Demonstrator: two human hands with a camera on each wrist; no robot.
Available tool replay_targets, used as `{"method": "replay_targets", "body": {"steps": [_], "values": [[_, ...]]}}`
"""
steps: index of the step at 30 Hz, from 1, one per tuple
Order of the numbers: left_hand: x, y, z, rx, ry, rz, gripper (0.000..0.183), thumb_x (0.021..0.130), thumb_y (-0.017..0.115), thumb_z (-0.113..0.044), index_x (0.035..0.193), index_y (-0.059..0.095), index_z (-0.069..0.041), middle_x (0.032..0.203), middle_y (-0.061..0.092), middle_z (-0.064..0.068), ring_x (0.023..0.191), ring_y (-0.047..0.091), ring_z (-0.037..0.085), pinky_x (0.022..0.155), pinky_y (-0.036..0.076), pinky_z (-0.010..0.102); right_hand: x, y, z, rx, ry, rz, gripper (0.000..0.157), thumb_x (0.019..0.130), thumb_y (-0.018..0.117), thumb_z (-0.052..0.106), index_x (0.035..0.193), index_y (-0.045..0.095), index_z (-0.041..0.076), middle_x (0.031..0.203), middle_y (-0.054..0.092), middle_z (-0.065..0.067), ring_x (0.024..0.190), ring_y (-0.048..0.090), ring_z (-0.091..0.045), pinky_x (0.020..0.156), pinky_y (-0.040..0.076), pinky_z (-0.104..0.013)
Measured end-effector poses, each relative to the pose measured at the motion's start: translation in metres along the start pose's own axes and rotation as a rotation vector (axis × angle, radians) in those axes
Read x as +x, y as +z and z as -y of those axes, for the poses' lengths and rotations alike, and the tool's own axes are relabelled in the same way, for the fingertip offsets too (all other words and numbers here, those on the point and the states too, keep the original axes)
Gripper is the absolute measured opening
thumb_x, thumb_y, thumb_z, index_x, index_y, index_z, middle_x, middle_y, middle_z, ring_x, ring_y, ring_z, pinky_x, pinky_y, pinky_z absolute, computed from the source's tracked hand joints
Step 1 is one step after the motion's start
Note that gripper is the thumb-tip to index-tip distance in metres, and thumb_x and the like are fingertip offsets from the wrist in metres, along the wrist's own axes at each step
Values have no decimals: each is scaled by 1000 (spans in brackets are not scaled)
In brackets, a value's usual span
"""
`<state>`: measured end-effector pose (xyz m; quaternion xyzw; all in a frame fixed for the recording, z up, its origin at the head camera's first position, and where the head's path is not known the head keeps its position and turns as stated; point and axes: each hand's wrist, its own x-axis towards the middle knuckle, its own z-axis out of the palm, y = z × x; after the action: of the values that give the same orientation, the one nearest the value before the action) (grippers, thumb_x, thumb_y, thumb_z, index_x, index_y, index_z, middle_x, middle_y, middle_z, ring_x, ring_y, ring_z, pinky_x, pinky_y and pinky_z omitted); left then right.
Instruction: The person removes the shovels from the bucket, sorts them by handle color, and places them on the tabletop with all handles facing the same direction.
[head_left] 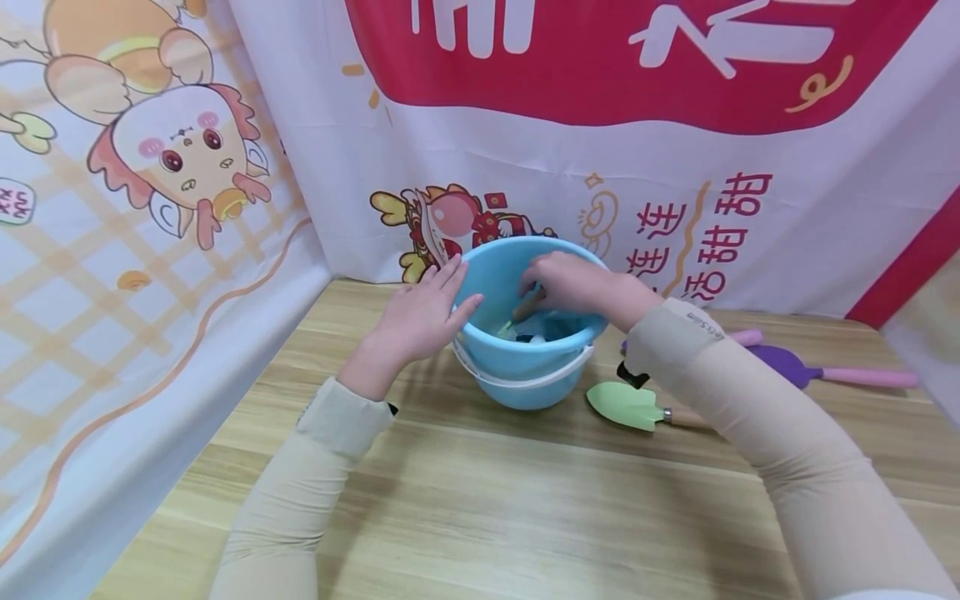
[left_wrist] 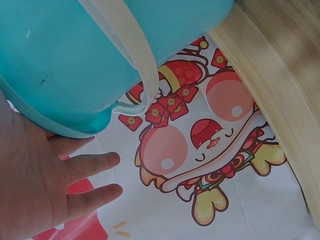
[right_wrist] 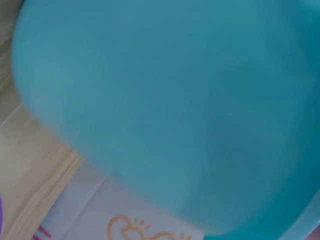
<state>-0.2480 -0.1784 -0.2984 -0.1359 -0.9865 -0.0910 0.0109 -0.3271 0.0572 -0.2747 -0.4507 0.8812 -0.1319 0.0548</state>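
Observation:
A light blue bucket (head_left: 525,367) with a white handle (head_left: 525,382) stands on the wooden table. At its left rim rests my left hand (head_left: 423,308), fingers outstretched; the left wrist view shows this hand (left_wrist: 35,175) beside the rim with straight fingers. My right hand (head_left: 566,283) reaches down inside the bucket and grips a wooden handle (head_left: 529,307), its lower end near something light green. Small dark and white items (head_left: 534,338) lie at the bottom, mostly hidden. In the right wrist view the bucket wall (right_wrist: 150,110) fills most of the picture and hides the hand.
Right of the bucket lies a light green trowel (head_left: 626,405), its wooden handle partly under my right forearm. Behind it are a purple shovel (head_left: 780,363) with a pink handle (head_left: 870,377) and another purple handle (head_left: 746,337). Printed cloth (head_left: 480,158) hangs behind and at left.

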Motion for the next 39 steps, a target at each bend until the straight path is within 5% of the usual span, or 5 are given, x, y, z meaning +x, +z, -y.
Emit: {"method": "replay_targets", "body": {"steps": [5,9,19,39], "values": [[1,0,0,-6,2,-1,75,107,35,-56,166,14,-13,172,10,6,155,12,36,117,22,67,1,-2,16,60,-11,13,25,91,73,-5,113,78,4,112,73,-10,104,69,-25,98,54,-46],[1,0,0,-8,-2,-1,75,107,35,-55,166,15,-13,172,10,5,156,12,36,117,22,67,1,0,19,118,-13,-18,22,93,70,-6,111,78,3,107,75,-7,98,70,-22,98,54,-44],[-1,1,-1,-1,-1,12,77,107,32,-59,166,13,-14,172,9,4,156,11,35,117,23,67,-7,2,7,138,14,-238,22,95,71,-1,116,74,2,113,73,-11,106,67,-27,100,52,-46],[-1,1,0,-5,-11,7,75,107,32,-57,166,13,-14,172,8,4,156,11,35,118,23,65,-40,-32,9,325,-21,-595,33,92,75,0,125,70,4,115,69,-11,108,64,-24,92,58,-48]]}}
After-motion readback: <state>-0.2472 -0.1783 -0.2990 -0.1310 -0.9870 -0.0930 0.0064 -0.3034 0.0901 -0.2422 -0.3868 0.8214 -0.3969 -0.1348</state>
